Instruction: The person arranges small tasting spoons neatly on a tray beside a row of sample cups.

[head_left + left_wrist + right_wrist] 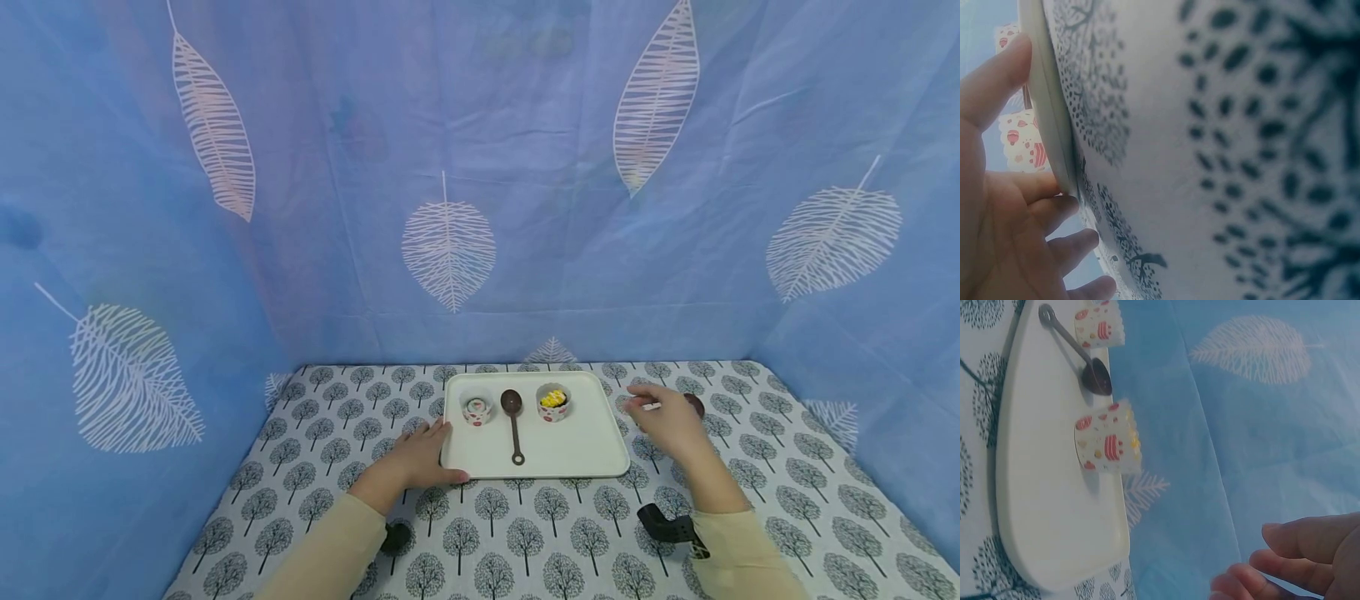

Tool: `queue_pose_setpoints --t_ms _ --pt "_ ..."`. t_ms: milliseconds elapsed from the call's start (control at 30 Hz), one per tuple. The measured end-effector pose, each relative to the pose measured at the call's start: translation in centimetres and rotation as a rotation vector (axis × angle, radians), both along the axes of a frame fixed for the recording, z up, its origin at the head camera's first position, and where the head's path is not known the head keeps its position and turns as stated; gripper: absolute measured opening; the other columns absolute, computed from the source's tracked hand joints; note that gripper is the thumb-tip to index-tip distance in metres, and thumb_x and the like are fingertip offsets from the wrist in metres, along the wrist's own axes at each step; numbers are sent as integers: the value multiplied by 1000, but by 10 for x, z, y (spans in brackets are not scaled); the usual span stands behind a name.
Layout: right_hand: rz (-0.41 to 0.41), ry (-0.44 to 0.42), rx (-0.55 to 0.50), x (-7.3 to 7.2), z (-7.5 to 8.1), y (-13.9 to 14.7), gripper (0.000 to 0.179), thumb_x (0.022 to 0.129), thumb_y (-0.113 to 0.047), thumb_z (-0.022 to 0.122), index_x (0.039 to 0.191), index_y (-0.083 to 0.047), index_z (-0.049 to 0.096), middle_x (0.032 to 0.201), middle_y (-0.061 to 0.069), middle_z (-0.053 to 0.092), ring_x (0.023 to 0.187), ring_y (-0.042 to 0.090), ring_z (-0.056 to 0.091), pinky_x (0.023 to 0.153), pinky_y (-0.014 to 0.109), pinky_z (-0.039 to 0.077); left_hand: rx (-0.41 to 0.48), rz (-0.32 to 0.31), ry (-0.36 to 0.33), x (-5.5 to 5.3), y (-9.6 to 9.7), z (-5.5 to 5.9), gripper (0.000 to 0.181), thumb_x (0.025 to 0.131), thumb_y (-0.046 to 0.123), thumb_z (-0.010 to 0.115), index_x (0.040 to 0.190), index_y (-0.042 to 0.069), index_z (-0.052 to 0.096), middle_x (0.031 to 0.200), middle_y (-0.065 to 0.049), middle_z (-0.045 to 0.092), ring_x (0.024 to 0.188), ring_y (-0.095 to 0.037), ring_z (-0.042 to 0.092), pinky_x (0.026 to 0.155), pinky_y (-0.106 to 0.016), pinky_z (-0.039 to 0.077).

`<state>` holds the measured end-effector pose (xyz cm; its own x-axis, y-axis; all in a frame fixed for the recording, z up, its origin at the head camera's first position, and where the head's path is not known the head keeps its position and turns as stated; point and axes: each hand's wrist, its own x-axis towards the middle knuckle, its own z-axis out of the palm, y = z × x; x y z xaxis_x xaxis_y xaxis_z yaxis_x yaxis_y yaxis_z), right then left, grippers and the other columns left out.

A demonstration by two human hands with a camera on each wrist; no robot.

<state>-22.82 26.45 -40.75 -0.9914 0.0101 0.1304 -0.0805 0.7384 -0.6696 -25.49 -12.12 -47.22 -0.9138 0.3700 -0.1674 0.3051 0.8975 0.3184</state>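
Observation:
A white tray [570,458] lies on the tablecloth. On it a dark brown spoon [515,429] lies between two patterned paper cups. The left cup [477,414] has something pale and round inside; the right cup [555,412] holds yellow and dark pieces. My left hand [422,456] touches the tray's near left corner, thumb [1007,78] at the front rim and fingers spread along the left side. Right of the tray is my right hand [669,422], its fingers loosely bent with a gap between thumb and forefinger in the right wrist view. A dark brown rounded thing [695,405] shows partly behind it.
The cloth [491,542] has a tree print. Blue curtains [525,250] with white leaves stand behind the table and at both sides. A black device [663,527] is at the right wrist, and a dark round one [396,537] at the left.

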Motion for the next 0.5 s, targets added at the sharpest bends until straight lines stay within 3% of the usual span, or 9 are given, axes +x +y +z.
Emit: queue_pose_setpoints --t_ms 200,500 --pt "-9 -15 6 -2 0 14 51 93 -35 53 132 -3 48 115 21 56 82 27 64 59 32 49 8 4 -4 -1 0 -1 100 73 66 61 147 8 24 151 -11 22 137 -38 18 107 -58 17" --pt "-29 -33 61 1 -3 38 63 93 -48 47 134 -1 44 120 26 53 89 32 60 65 40 50 13 5 -9 -1 0 -1 100 74 66 61 147 8 23 151 -11 21 137 -37 17 107 -58 16"
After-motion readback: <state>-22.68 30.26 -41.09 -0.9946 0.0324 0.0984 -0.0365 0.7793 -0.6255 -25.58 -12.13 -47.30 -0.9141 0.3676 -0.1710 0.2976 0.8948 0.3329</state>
